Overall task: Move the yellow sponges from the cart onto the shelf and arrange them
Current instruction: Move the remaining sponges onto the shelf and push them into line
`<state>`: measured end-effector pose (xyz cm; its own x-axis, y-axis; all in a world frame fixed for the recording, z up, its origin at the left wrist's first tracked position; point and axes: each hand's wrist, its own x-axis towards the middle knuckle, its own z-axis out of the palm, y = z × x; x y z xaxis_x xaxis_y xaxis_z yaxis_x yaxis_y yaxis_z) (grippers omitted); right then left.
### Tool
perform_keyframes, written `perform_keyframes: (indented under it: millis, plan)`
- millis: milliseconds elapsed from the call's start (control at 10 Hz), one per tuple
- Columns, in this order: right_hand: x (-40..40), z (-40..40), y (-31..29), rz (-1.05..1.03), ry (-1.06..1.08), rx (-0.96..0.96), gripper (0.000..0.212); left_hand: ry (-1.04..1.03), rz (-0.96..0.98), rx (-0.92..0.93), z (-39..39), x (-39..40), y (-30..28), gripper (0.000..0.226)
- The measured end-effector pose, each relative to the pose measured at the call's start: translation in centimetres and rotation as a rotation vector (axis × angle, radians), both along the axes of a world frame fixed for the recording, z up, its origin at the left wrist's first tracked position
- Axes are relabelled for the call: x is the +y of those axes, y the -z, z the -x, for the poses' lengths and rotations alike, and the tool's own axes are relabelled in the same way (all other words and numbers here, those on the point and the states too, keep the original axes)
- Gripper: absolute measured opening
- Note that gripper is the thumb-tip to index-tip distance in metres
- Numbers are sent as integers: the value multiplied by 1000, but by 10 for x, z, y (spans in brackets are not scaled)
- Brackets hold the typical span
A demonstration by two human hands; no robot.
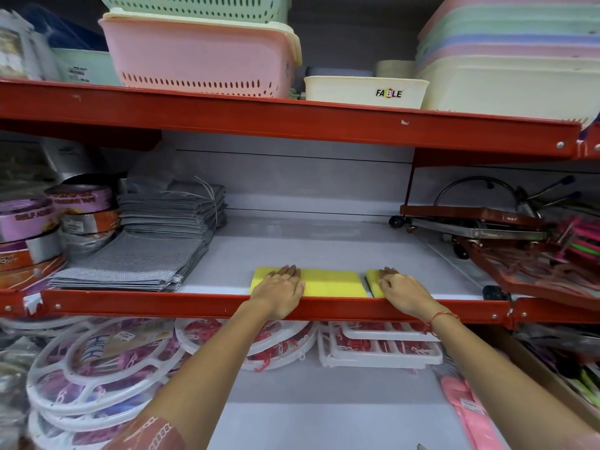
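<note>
Pressing flat yellow foam sponges (328, 282) into row at front of grey shelf with red metal lip (194, 305). Left hand (281, 285) palm-down, fingers spread, gripping nothing. Right hand (402, 292) flat on separate dark-edged sponge (371, 280), small gap from row. Cart out of view; remaining count unknown.

The pale grey metal shelf (308, 245) with its red front rail carried flat yellow foam sponges (328, 282) under my hands, folded grey woven cloths (156, 241) left, red wire racks (519, 251) right.
</note>
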<state>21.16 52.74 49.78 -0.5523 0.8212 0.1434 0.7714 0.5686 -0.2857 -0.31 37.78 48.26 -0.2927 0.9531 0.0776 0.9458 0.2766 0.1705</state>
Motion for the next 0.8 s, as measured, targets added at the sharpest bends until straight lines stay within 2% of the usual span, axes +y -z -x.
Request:
perform_keyframes:
  millis: [100, 600, 800]
  plan:
    - [-6, 1, 4, -10, -16, 9, 37, -2, 1, 5, -1, 0, 0, 58]
    - [-40, 30, -1, 45, -144, 17, 44, -7, -26, -41, -4, -6, -4, 59]
    - [-79, 48, -24, -82, -251, 137, 50, -10, -267, -56, -2, -32, -25, 61]
